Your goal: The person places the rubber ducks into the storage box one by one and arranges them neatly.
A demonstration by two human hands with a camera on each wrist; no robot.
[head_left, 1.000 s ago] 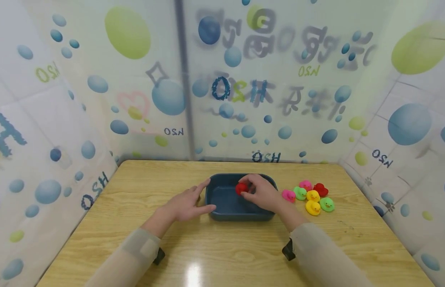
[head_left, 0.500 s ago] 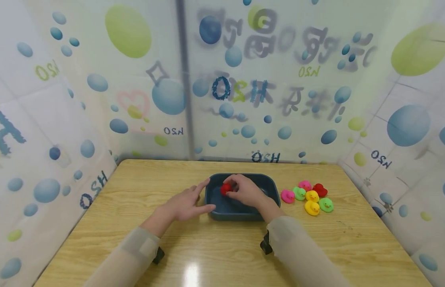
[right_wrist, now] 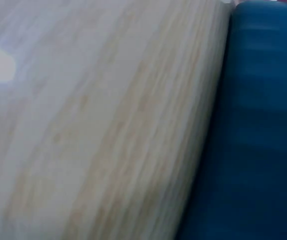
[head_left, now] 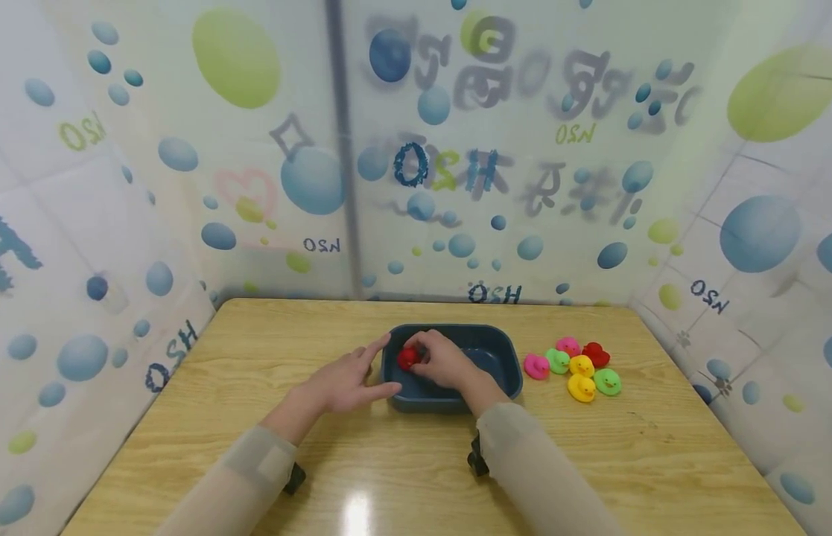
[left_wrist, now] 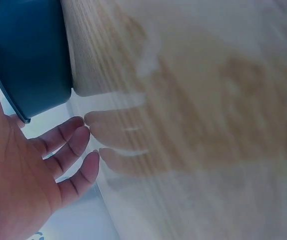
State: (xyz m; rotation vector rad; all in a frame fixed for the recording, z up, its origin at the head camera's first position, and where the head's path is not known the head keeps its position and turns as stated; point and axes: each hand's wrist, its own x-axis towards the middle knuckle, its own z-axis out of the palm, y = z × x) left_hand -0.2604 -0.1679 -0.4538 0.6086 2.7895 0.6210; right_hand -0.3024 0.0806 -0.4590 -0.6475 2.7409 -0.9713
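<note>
A dark blue rectangular tray (head_left: 492, 363) with raised walls sits on the wooden table. Inside its left part, my right hand (head_left: 445, 361) pinches a small red rubber duck (head_left: 407, 359) between thumb and fingers. My left hand (head_left: 348, 381) is at the tray's left end, thumb and index finger spread along the rim. In the left wrist view, the other fingers (left_wrist: 78, 172) of the left hand extend down to the table beside the tray's outer wall (left_wrist: 33, 55). The right wrist view shows the tray's outer side (right_wrist: 263, 125) and wood; the right hand is outside it.
Right of the tray lies a cluster of rubber ducks: pink (head_left: 536, 365), green (head_left: 607, 382), yellow (head_left: 581, 388) and red (head_left: 596, 354). Behind the table (head_left: 416, 476) hangs a patterned curtain (head_left: 422, 260), with more of it on both sides.
My right hand has carried the red rubber duck leftward inside the tray, from its middle to its left end. The left hand has stayed at the tray's left rim.
</note>
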